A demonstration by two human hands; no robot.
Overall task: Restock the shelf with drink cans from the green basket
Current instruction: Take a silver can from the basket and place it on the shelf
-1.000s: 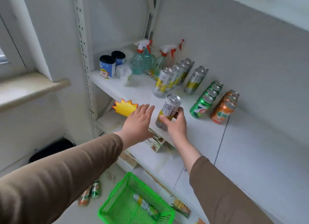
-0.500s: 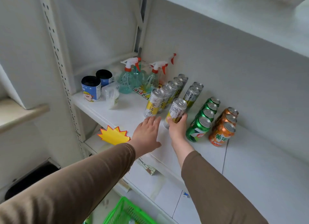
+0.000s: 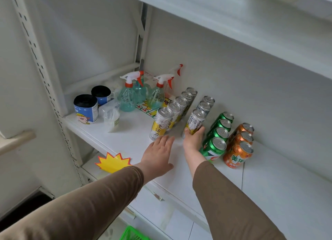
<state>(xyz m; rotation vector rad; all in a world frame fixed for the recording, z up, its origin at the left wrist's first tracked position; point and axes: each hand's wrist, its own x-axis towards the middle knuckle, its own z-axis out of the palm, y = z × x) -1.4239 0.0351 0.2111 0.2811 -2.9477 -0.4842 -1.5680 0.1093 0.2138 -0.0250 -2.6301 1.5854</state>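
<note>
Placing step: right hand [image 3: 193,141], grip curled round the tall silver-yellow can [image 3: 195,123], sets it on the shelf [image 3: 129,137] fronting the short second row; left hand [image 3: 158,157] flat, grip wide; next, release upright, then back to the green basket [image 3: 133,234].

White metal shelving [image 3: 115,132] is filling most of the view, its back panel [image 3: 233,74] catching soft, even daylight. A perforated upright [image 3: 38,64] is running down the left side, and an upper shelf board [image 3: 224,24] is slanting across the top. A pale wall [image 3: 10,78] is standing to the left, with a beige window sill [image 3: 16,141] jutting out from it. Below, a lower shelf [image 3: 161,209] is showing, and a dark opening [image 3: 23,205] is sitting near the floor.
</note>
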